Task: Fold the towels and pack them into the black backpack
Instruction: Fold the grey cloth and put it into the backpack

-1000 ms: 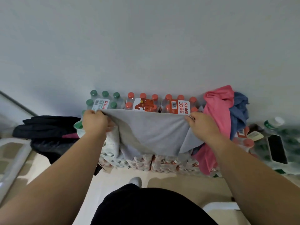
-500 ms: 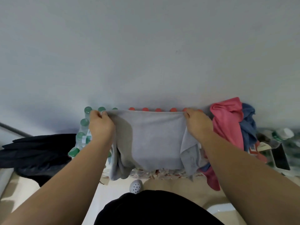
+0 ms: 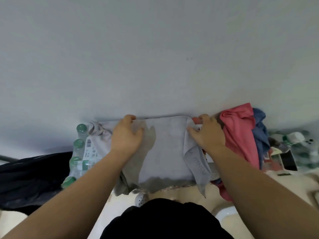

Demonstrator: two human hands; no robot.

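Observation:
A grey towel lies spread over the tops of shrink-wrapped bottle packs against the wall, its near edge hanging down. My left hand rests flat on the towel's left part, fingers spread, thumb at the far edge. My right hand presses on the towel's right edge, where a strip printed "FITNESS" folds over. A pink towel and a blue towel are heaped to the right. The black backpack lies at the left, lower down.
Green-capped bottles in plastic wrap stick out left of the grey towel. More bottles and a dark phone-like object crowd the far right. A pale wall rises right behind the packs. Beige floor and my dark clothing are below.
The grey towel went from being held up by its top corners to lying on the bottle packs. Both hands have let go of the corners and now press flat on it.

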